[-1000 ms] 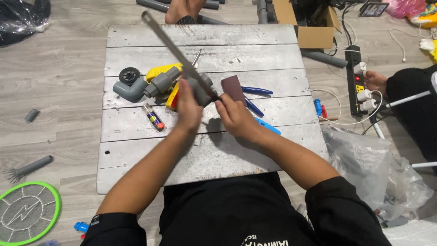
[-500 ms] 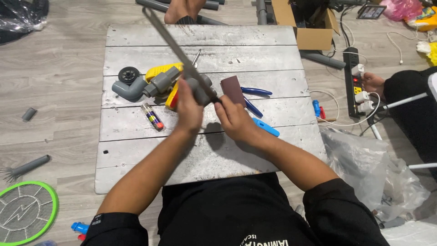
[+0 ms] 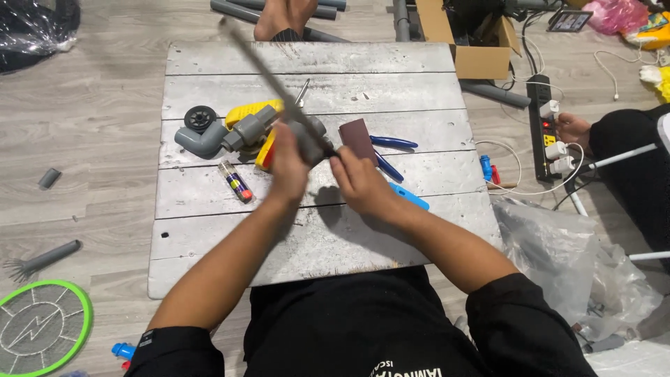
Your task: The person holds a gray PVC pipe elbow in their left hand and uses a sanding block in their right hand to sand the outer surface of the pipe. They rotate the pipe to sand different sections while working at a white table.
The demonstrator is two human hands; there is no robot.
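Over the grey board: our left hand grips a long grey pipe; our right hand pinches brown sandpaper at its end. Sanding step, we judge; next calls for a steady rub around the tip.

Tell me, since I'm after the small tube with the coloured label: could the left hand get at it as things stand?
Probably not at once. The left hand is closed around a grey pipe, so it is not free. The small tube lies uncovered on the wooden board, just left of that hand.
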